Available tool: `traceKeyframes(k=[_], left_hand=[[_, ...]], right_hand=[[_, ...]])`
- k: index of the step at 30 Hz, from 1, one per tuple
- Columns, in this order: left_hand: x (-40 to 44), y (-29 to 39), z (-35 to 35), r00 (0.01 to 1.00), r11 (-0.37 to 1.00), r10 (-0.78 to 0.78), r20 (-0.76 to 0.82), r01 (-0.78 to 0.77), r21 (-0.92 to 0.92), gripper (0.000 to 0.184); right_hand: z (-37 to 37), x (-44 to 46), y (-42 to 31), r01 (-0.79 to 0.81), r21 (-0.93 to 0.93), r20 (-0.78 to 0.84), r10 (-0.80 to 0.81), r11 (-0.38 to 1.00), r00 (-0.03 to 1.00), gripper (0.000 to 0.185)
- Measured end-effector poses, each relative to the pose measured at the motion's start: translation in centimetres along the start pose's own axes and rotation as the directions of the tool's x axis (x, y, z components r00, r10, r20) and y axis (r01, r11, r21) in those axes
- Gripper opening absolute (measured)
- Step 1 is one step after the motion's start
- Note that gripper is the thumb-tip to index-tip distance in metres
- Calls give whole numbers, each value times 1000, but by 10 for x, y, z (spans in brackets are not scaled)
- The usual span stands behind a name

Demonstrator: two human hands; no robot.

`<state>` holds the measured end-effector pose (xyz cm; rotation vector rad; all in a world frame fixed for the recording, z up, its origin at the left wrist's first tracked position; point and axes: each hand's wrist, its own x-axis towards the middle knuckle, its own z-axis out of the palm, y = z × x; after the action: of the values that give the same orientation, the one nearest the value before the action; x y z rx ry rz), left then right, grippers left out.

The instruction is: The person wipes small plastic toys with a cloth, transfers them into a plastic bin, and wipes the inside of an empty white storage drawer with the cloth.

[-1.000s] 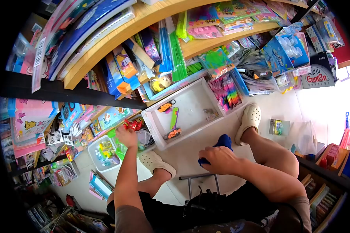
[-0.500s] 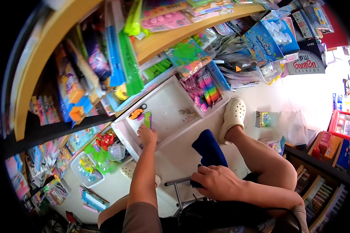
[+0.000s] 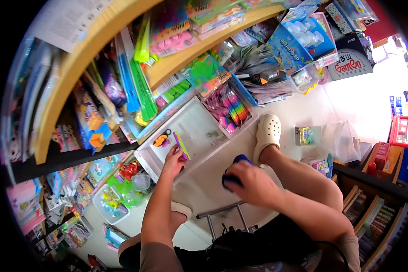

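Observation:
In the head view my left hand point(image 3: 173, 161) is over the near left part of a white plastic tray point(image 3: 192, 120). Its fingers pinch a slim green-and-purple strip-like item point(image 3: 182, 146), whose exact kind I cannot make out. Beside it in the tray lies an orange item with a black ring point(image 3: 161, 139). A small clear packet point(image 3: 216, 138) rests towards the tray's right side. My right hand point(image 3: 254, 183), slightly blurred, is closed around a bunched dark blue cloth point(image 3: 235, 176) above the floor, right of the tray.
Packed shelves point(image 3: 177, 59) curve above the tray. Pink and rainbow packets point(image 3: 231, 109) fill the tray's right compartment. A white bin of small toys point(image 3: 111, 204) stands at left. A metal stool frame point(image 3: 220, 211) is before me; a clear bag point(image 3: 344, 140) lies right.
My left hand has lifted the green-and-purple item and tilted it. The blue cloth, hanging long before, is now bunched in my right hand, which has moved up towards the tray.

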<state>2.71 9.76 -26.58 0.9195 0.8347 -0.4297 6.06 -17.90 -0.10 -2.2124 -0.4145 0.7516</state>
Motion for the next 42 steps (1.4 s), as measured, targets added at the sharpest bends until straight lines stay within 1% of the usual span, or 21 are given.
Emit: traceKeyframes(k=[2,3,5,6,9,10,11,13,16,19,20,23,25,26,30,33,35,37,39,41,42], left_hand=[[-45,25,32,991,977,56,120,-30,-210,46],[-66,37,45,979,977,57,196,-14,-215,48],[-104,54,65,940,977,55,337,19,-213,53],[-116,56,70,908,974,90,410,6,-228,52],[-157,65,93,873,941,135,469,36,-337,44],[-169,66,98,845,940,179,504,6,-342,41],[-181,66,98,875,940,170,454,-6,-340,42],[-202,71,110,920,938,161,356,-30,-345,43],[-246,77,138,936,931,232,265,-135,-339,39],[-252,66,131,923,948,262,283,-192,-252,39],[-251,60,133,916,952,275,293,-215,-220,40],[-250,60,140,907,960,263,330,-212,-183,41],[-249,62,143,906,967,235,351,-183,-176,42],[-244,61,139,873,959,275,403,-219,-180,44],[-237,69,133,906,956,268,329,-208,-206,43],[-234,78,125,937,943,278,214,-224,-245,40],[-227,79,104,944,946,273,182,-229,-230,38],[-230,75,105,936,937,297,189,-247,-249,40],[-231,74,116,922,926,326,207,-269,-264,42],[-241,75,121,914,923,340,221,-280,-265,42],[-245,76,122,911,930,337,237,-283,-234,41]], right_hand=[[-3,9,5,-37,112,-233,63,993,970,24],[-7,14,4,-59,192,-334,122,980,935,25],[-12,24,2,-107,427,-355,275,898,893,29],[-10,27,0,-54,579,-360,314,814,879,30],[7,28,-24,148,695,-413,222,703,883,29],[7,18,-41,226,581,-467,93,782,879,29],[22,15,-44,366,370,-531,-129,854,838,32],[49,11,-49,704,35,-387,-639,710,664,35],[56,-9,-62,540,-255,-314,-597,802,738,37],[52,5,-65,393,-152,-402,-420,907,813,36],[51,11,-62,373,-161,-477,-403,914,781,33],[41,29,-55,250,215,-429,-138,944,893,31],[36,43,-49,159,193,-531,-33,968,847,29],[33,50,-46,101,203,-532,23,974,847,26],[37,53,-60,-61,241,-470,171,969,866,25],[86,41,-69,181,185,-533,-57,966,844,51],[93,24,-80,180,118,-346,-130,977,929,61],[87,30,-81,183,105,-375,-132,977,917,57],[78,40,-88,75,204,-434,22,976,901,53],[81,55,-84,125,229,-607,41,965,794,44],[72,62,-85,89,275,-595,97,957,798,41]])
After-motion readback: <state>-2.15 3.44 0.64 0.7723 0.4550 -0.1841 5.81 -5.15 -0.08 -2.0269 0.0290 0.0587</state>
